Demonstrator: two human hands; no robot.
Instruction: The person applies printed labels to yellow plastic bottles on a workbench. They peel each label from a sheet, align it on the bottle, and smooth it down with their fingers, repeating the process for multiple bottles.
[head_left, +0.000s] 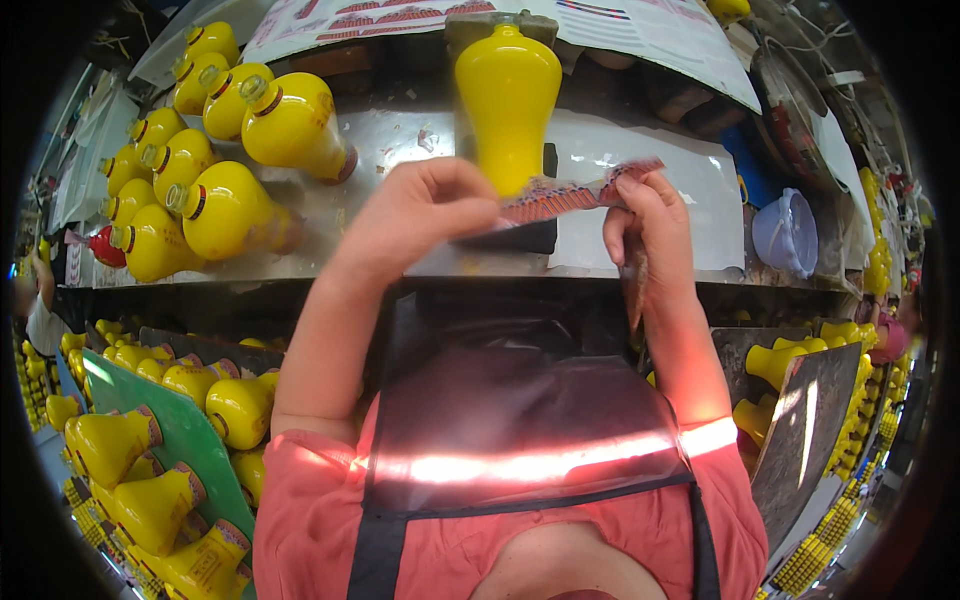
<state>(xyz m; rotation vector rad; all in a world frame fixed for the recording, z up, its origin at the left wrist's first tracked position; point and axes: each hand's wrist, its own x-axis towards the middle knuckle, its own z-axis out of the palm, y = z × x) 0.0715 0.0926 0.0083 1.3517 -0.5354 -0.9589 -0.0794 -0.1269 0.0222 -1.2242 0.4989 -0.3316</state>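
Both hands pinch a red label strip (575,195): left hand (425,215), right hand (645,225). Risk: strip goes on skewed or creased against the upright yellow bottle (508,95); a bump could tip it.

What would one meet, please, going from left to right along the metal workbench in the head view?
Heap of glossy yellow vase-shaped bottles lying on their sides → left hand → upright yellow bottle → red patterned paper label strip → right hand → pale blue plastic bowl.
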